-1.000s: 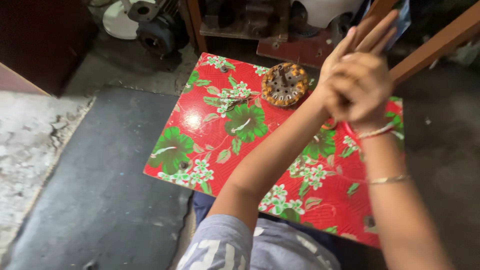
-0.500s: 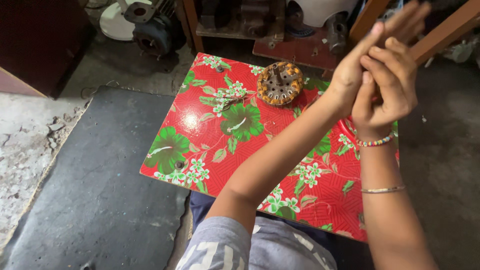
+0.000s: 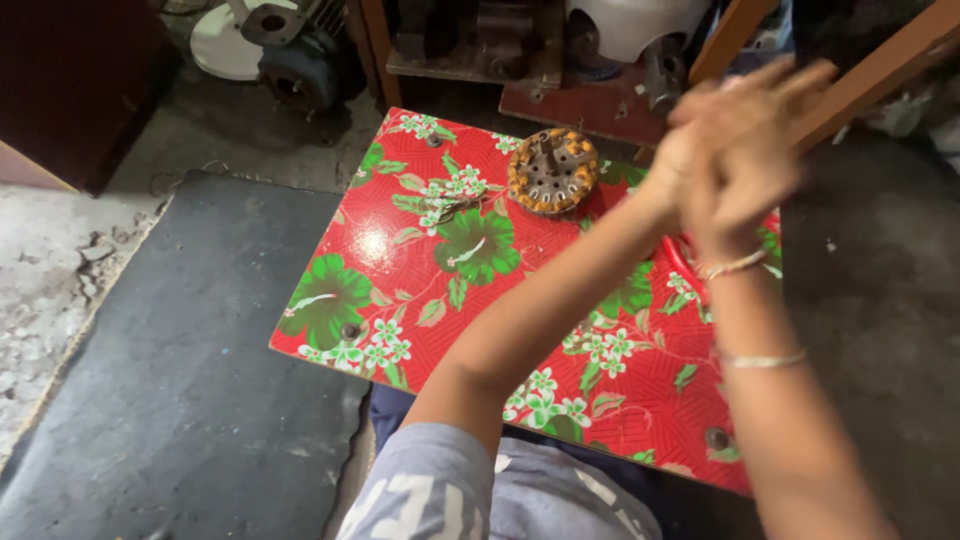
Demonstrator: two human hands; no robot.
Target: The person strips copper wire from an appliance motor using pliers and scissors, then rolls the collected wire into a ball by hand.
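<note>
Stator (image 3: 552, 171), round with copper windings, lies flat at the table's (image 3: 400, 260) upper-centre edge, just left of both blurred hands, left hand (image 3: 690, 160) nearer, right hand (image 3: 755, 165) pressed against it, both empty-looking.

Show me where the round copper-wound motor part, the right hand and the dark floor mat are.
Round motor part (image 3: 552, 171), head view, on its perforated top face.
Right hand (image 3: 752, 170), head view, back of the hand.
Dark floor mat (image 3: 190, 380), head view, its bare middle.
</note>
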